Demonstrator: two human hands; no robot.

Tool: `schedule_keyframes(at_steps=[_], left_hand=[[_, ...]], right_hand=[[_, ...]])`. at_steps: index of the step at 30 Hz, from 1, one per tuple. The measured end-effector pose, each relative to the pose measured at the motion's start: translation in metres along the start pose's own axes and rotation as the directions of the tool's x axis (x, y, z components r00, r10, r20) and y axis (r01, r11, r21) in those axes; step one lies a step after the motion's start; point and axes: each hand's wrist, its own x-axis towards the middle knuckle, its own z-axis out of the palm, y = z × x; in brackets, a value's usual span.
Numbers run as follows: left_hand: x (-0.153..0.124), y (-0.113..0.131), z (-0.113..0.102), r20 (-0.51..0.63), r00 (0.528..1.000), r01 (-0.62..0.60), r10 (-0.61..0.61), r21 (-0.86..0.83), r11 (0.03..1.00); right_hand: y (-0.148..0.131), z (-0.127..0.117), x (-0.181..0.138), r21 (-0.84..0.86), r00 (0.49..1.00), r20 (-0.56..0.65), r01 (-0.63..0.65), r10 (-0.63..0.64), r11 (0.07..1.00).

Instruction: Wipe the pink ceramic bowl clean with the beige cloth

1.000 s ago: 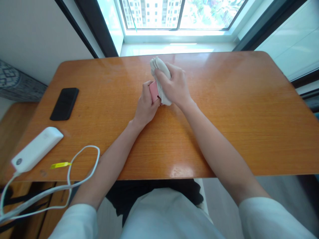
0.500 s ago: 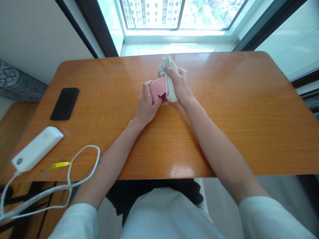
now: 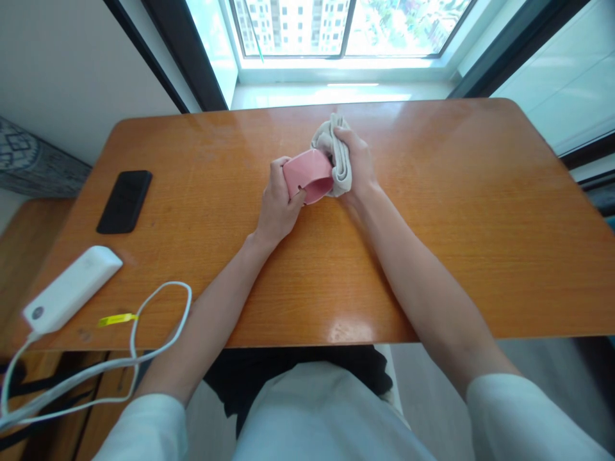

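Note:
My left hand (image 3: 275, 206) grips a small pink cup (image 3: 308, 174), held on its side above the middle of the wooden table (image 3: 432, 211), its opening turned toward me. My right hand (image 3: 358, 168) is closed on a bunched beige cloth (image 3: 336, 152) and presses it against the cup's far right side. Both forearms reach in from the near edge, in white sleeves.
A black phone (image 3: 124, 200) lies flat at the table's left. Nearer the left front corner sits a white power bank (image 3: 71, 288) with a white cable (image 3: 158, 333) looping over the edge, and a small yellow tag (image 3: 114, 318) beside it. A window runs behind the table.
My right hand with the cloth has slid from over the cup to its right side, uncovering most of the pink cup. My left hand has turned the cup's opening toward me.

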Motion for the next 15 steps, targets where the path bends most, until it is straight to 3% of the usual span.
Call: schedule_keyframes(at_steps=[2,4,7,12,15], left_hand=[[0.0,0.002,0.0,-0.001,1.0,-0.002,0.002,0.005,1.0],[0.0,0.003,0.001,-0.005,1.0,-0.008,0.008,0.01,1.0],[0.0,0.006,0.001,-0.013,1.0,-0.02,0.02,0.009,1.0],[0.002,0.007,0.003,-0.036,0.997,-0.065,0.063,-0.038,0.997],[0.003,0.006,0.004,-0.032,0.998,-0.059,0.058,-0.039,0.997]], right_hand=[[-0.018,-0.001,-0.003,0.024,0.997,-0.076,0.02,-0.018,1.0],[-0.039,0.004,-0.011,-0.015,0.994,-0.075,0.074,-0.074,0.997],[-0.063,0.021,-0.028,-0.279,0.987,0.039,0.158,-0.153,0.947],[-0.063,0.053,-0.054,-0.628,0.941,0.243,0.336,-0.234,0.702],[-0.052,0.058,-0.057,-0.717,0.92,0.255,0.386,-0.298,0.58]])
